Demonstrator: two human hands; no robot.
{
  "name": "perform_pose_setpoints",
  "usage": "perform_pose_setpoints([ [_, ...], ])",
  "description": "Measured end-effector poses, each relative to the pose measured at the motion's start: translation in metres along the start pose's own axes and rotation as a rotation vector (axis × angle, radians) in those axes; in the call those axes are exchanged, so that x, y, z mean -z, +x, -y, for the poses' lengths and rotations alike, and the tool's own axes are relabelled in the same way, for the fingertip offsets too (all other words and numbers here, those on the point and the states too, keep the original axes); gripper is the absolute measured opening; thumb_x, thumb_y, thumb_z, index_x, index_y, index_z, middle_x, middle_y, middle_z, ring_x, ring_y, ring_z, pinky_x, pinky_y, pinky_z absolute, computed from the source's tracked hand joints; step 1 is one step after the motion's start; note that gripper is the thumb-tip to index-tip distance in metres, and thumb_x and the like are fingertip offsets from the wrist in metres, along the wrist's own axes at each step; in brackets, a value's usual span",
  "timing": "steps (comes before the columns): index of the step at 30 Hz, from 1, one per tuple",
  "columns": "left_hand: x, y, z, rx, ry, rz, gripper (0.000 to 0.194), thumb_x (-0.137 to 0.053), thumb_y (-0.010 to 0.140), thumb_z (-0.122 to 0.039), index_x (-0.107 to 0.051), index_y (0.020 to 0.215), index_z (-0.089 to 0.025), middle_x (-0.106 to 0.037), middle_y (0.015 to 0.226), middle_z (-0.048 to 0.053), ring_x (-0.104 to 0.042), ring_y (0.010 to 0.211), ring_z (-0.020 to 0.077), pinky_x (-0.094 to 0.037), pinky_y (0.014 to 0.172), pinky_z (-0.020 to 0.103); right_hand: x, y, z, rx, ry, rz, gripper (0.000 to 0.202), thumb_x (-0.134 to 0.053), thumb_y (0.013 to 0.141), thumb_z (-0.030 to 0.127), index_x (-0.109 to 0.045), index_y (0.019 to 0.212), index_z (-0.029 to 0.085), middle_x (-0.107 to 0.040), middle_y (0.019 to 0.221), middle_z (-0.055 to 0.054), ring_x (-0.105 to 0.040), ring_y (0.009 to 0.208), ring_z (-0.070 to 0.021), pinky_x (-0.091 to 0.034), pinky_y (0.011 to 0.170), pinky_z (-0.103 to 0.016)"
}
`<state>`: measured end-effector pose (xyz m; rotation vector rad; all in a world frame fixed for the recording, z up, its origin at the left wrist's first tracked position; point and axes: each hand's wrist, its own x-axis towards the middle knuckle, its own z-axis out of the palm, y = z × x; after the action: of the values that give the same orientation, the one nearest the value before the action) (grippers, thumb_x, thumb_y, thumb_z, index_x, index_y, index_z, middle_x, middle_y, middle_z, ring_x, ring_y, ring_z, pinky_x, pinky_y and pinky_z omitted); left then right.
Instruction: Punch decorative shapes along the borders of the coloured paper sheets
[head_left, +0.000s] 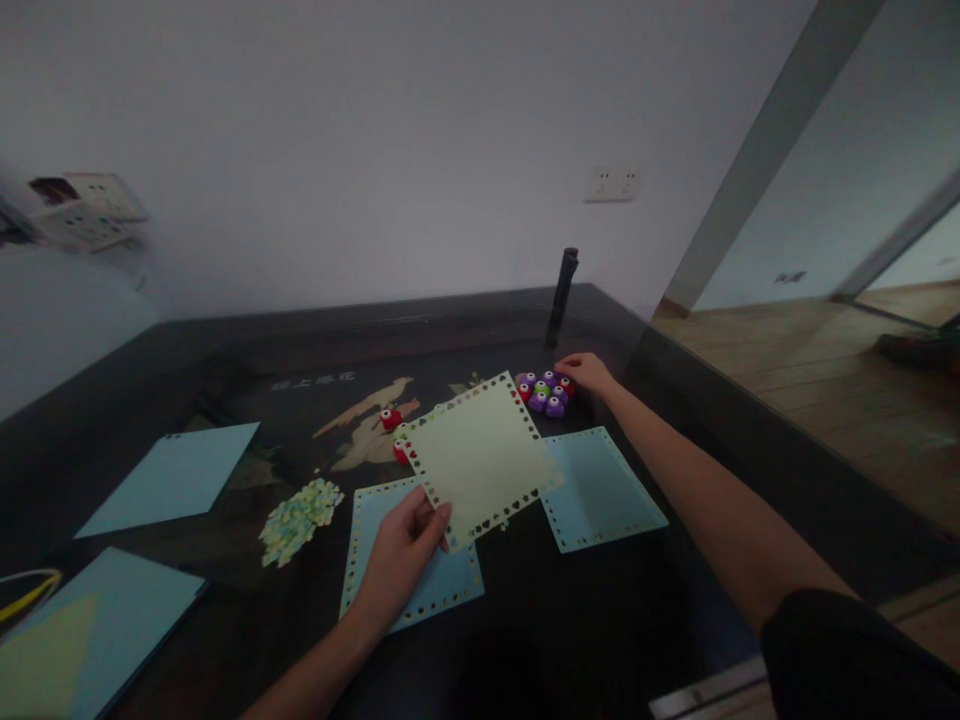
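My left hand point(409, 540) pinches the near left corner of a pale yellow-green paper sheet point(480, 455), held tilted above the table. Small punched shapes, some like stars and hearts, line its edges. At the far right of a cluster of small purple, red and green craft punches point(541, 395), my right hand point(589, 373) has its fingers closed at a red craft punch point(568, 386). The sheet partly covers more punches point(391, 419) to its left. Under it lie two blue sheets with punched borders, a left one point(442, 597) and a right one point(600, 490).
A heap of small paper cutouts point(300, 520) lies left of my left hand. Further left are a blue sheet point(172, 475) and a stack of blue and yellow paper point(112, 630). A dark upright post point(564, 285) rises at the dark table's point(247, 340) back edge, before the wall.
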<state>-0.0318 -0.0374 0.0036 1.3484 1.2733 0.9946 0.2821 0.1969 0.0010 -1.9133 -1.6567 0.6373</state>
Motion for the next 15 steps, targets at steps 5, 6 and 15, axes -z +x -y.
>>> perform_pose_setpoints([
  [5, 0.000, 0.002, -0.006, 0.023, -0.019, -0.011, 0.028, -0.057, 0.078, -0.038, -0.062, 0.092, -0.015, -0.055, 0.058, -0.003, -0.047, 0.048, 0.0108, -0.037, 0.046, 0.021, 0.011, -0.042, 0.018, 0.109, 0.171, -0.062, 0.026, -0.050, 0.092, 0.033, -0.063, 0.105, 0.015, -0.063, 0.111, -0.010, -0.060, 0.100, -0.0217, -0.049, 0.085, -0.039],
  [6, 0.000, 0.002, -0.007, 0.028, -0.013, -0.008, 0.028, -0.057, 0.078, -0.038, -0.062, 0.093, -0.014, -0.055, 0.058, -0.003, -0.047, 0.048, 0.0108, -0.038, 0.046, 0.022, 0.011, -0.056, 0.023, 0.145, 0.217, -0.040, 0.028, -0.048, 0.092, 0.034, -0.065, 0.099, 0.014, -0.066, 0.105, -0.010, -0.060, 0.098, -0.0219, -0.049, 0.084, -0.036],
  [15, -0.001, 0.004, -0.007, 0.085, -0.022, 0.118, 0.031, -0.058, 0.079, -0.039, -0.063, 0.095, -0.014, -0.067, 0.076, 0.002, -0.053, 0.056, 0.0109, -0.042, 0.052, 0.022, -0.006, -0.163, 0.036, 0.196, 0.547, 0.276, 0.030, -0.061, 0.077, 0.046, -0.066, 0.083, 0.018, -0.067, 0.071, -0.003, -0.060, 0.061, -0.0144, -0.048, 0.054, -0.027],
])
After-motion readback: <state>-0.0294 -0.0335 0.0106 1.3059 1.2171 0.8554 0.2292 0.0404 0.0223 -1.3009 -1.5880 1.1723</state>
